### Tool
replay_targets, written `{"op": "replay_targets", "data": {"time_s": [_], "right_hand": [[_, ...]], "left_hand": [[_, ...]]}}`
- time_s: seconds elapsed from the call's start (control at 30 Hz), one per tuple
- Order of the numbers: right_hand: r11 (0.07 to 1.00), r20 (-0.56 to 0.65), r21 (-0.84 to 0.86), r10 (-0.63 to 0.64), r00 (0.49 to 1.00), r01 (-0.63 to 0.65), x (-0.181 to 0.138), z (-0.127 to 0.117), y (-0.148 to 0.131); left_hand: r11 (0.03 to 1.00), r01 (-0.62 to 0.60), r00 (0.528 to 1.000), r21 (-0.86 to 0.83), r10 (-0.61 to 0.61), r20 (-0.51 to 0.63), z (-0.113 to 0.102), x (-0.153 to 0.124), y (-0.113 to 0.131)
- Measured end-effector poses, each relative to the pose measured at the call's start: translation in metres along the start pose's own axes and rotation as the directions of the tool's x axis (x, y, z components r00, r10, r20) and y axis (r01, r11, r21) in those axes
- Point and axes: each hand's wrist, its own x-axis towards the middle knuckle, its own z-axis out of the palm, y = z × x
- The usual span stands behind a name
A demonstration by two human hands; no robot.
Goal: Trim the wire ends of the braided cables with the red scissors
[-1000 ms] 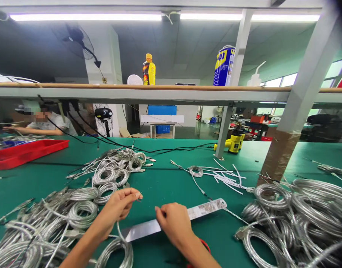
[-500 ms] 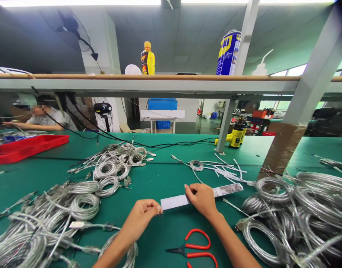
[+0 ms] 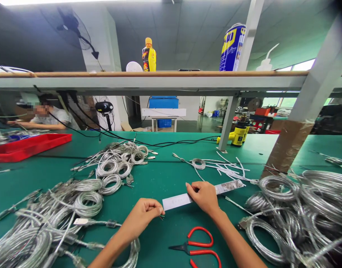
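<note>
Closed in a pinch, my left hand (image 3: 145, 215) holds a cable end whose thin wire tips (image 3: 161, 216) poke out below the fingertips. Right by them is the left end of a flat steel ruler (image 3: 176, 201), mostly white, with a worn, speckled right part. My right hand (image 3: 203, 195) is closed over the ruler's middle, hiding part of it. Below the ruler lie red-handled scissors (image 3: 200, 244) with dark blades pointing left, touched by neither hand. The rest of the held cable is hard to trace behind my left hand and forearm.
Coiled clear USB cables (image 3: 88, 204) are heaped at left, and a bigger heap of coils (image 3: 274, 204) lies at right. Beyond the ruler are white tube pieces (image 3: 229, 169) and one small coil (image 3: 198, 163). A red tray (image 3: 34, 146), shelf post (image 3: 290, 149) and yellow heat gun (image 3: 238, 136) stand farther back.
The whole view has shifted slightly, with the table things a little farther right. Both hands keep the same grips, and the ruler's position against them looks nearly unchanged.
</note>
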Motion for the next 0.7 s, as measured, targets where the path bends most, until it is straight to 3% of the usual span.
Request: {"op": "replay_targets", "data": {"time_s": [0.7], "right_hand": [[1.0, 0.024, 0.019, 0.002, 1.0, -0.003, -0.0006, 0.0031, 0.003]], "left_hand": [[0.999, 0.027, 0.998, 0.046, -0.029, 0.049, 0.002, -0.0028, 0.0084]]}}
